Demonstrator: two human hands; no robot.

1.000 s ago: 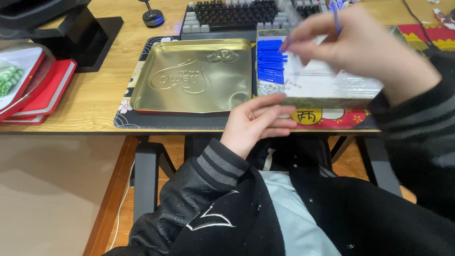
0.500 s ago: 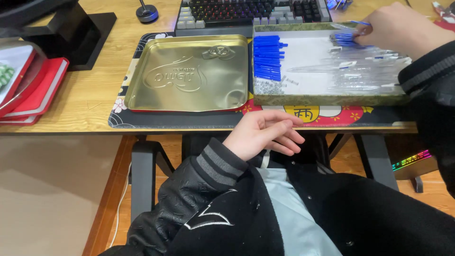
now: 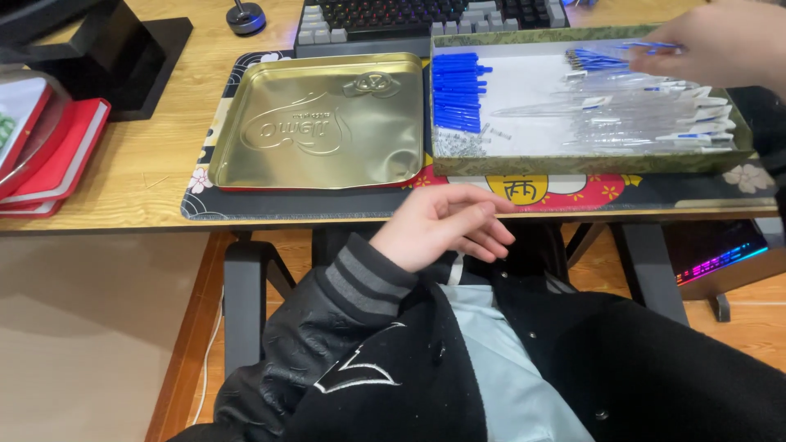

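On the bench before us, a mat carries an empty tin lid at left and a tray of pen parts at right. A keyboard lies behind; books sit far left.

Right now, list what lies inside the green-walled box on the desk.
Inside the green-walled box: a stack of blue pen caps, small springs, clear pen barrels and blue refills on its white floor. The right hand covers the far right corner; whatever lies under the barrels is hidden.
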